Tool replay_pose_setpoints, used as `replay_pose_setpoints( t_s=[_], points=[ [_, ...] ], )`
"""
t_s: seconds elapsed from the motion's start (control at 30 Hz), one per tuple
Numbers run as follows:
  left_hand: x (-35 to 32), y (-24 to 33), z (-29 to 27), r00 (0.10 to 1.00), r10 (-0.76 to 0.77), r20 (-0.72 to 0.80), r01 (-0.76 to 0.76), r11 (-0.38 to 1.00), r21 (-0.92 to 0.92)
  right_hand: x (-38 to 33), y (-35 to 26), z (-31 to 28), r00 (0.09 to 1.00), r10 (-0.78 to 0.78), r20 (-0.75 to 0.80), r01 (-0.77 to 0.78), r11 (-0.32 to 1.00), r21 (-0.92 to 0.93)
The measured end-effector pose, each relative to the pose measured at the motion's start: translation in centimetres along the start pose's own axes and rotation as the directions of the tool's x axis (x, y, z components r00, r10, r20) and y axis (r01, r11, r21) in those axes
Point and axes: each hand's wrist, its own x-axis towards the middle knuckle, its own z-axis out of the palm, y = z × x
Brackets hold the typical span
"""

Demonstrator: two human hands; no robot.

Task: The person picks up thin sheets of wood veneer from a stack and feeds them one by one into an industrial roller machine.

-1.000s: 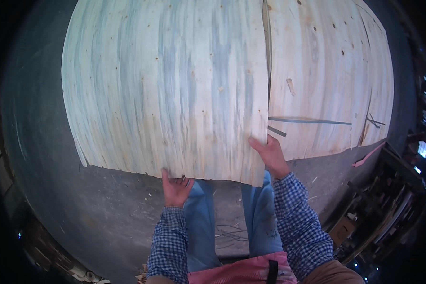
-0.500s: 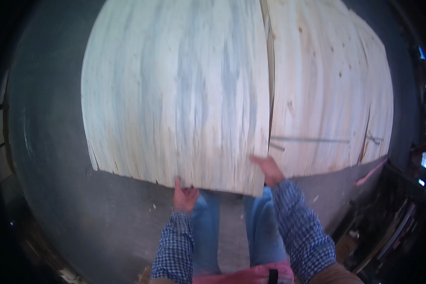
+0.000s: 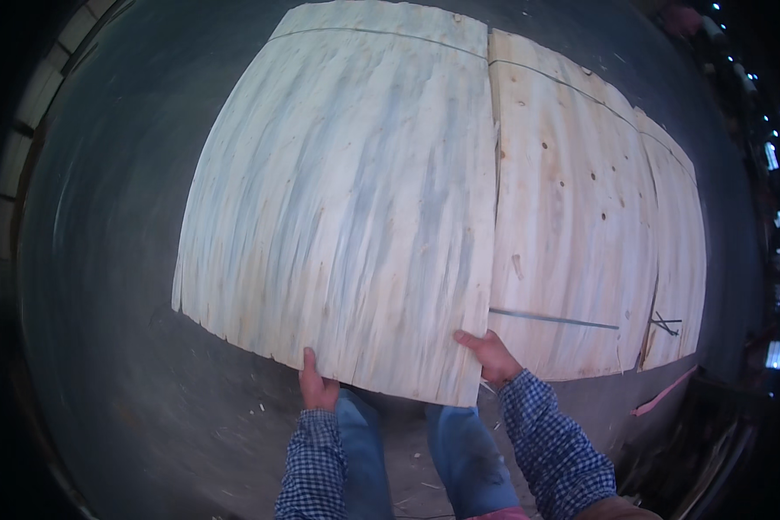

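Observation:
A large pale wood veneer sheet point(image 3: 347, 191) with bluish-grey streaks fills the middle of the view. My left hand point(image 3: 319, 387) grips its near edge, thumb on top and fingers hidden underneath. Near the sheet's right corner, my right hand point(image 3: 494, 356) pinches the side edge, thumb lying on the face. Beside it on the right lies a yellower, knotty veneer sheet point(image 3: 572, 217), with a narrow strip of veneer point(image 3: 678, 234) along its far right side. The near edge in my hands stands over my legs.
A thin dark strap point(image 3: 407, 40) crosses the far end of the sheets. Another strap piece point(image 3: 555, 319) lies on the right sheet, near a small dark knot of strapping point(image 3: 666, 325). A pink strip point(image 3: 663, 392) is on the grey floor point(image 3: 113, 225), beside dark clutter point(image 3: 685, 442).
The view has shifted, so the sheets' far ends and the strap now show. Both hands keep hold of the streaked sheet, and its near edge appears lower in the picture.

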Motion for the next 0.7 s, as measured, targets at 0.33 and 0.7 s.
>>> replay_pose_setpoints(
  t_s=[0.33, 0.7],
  points=[
    [1.7, 0.0, -5.4, 0.997, 0.080, 0.001, -0.079, 0.986, 0.150, 0.7, 5.3, -0.2, 0.999, -0.040, -0.021, 0.041, 0.999, 0.033],
    [5.8, 12.4, -15.9, 0.993, 0.111, 0.042, -0.119, 0.925, 0.361, 3.4, 21.7, 11.6, 0.999, 0.022, 0.042, -0.033, 0.959, 0.281]
  ],
)
